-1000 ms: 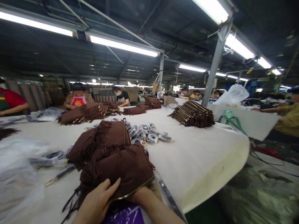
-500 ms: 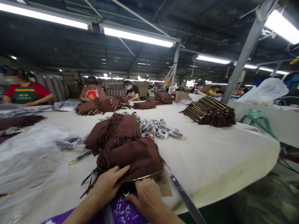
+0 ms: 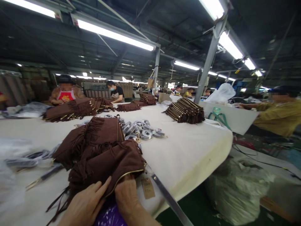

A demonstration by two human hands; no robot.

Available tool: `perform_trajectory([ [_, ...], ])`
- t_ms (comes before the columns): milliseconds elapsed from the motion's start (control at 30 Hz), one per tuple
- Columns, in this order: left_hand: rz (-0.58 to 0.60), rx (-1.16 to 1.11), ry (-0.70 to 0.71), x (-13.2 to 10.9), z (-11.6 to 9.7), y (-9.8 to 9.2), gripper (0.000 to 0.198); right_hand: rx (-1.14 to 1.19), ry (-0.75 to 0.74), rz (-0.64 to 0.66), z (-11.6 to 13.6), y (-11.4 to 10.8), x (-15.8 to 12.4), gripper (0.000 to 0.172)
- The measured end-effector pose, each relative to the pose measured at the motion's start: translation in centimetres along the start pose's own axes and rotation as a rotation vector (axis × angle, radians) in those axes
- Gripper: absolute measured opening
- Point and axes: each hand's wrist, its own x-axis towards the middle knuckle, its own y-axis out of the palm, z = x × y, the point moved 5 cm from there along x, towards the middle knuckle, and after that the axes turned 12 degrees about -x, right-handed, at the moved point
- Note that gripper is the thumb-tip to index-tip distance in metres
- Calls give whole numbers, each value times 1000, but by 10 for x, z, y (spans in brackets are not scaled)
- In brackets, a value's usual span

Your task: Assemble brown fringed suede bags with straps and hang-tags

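A brown fringed bag [image 3: 105, 164] with a gold zipper lies before me, its zipped mouth facing me and parted. My left hand [image 3: 88, 199] holds the bag at the near left of that mouth, index finger stretched along the outside. Inside the opening, the fingers of my right hand [image 3: 127, 191] are hidden; its back and wrist show. A tan paper tag [image 3: 148, 188] hangs beside the right hand, near a dark strap [image 3: 169, 197] running from the bag's right corner. Purple plastic [image 3: 111, 216] shows between my wrists. Another brown bag [image 3: 103, 128] lies just behind.
Wrapped coiled straps [image 3: 145, 133] lie behind the bags on the pale table [image 3: 183, 150]. Stacked brown pieces with gold zippers [image 3: 185, 110] stand far right. Clear plastic [image 3: 11, 175] covers the left side. Co-workers sit across; a person in a yellow top [image 3: 279, 116] is at right.
The view has swung to the right, bringing the person in yellow into sight. My right hand has gone deeper into the bag, and its mouth is pulled wider.
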Motion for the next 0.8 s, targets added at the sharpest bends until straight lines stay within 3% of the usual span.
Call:
perform_trajectory([
  [100, 25, 46, -57, -1, -8, 2, 56, 0, 23, 65, -11, -5, -17, 26],
  [233, 6, 144, -96, -2, -14, 8, 56, 182, -193, 79, -46, -38, -63, 11],
  [267, 8, 176, -100, -2, -16, 9, 56, 278, -184, 36, -63, -49, -71, 16],
  [367, -9, 275, -94, 0, -20, 10, 56, 311, 88, -131, -122, -71, -80, 35],
  [433, -7, 322, -78, 1, -22, 9, 56, 351, 142, -94, -144, -68, -73, 65],
  [500, -3, 357, -62, 0, -20, 6, 61, 446, 103, 18, -150, -56, -60, 78],
  [567, -8, 392, -57, -4, -16, 0, 71, 523, 75, 98, -149, -48, -49, 69],
  [700, 23, 402, -89, -14, 2, -16, 80, 681, 20, 290, -138, -53, -44, 19],
  [800, -19, 342, -104, -20, 17, -34, 80, 852, -72, 510, -124, -69, -52, 6],
])
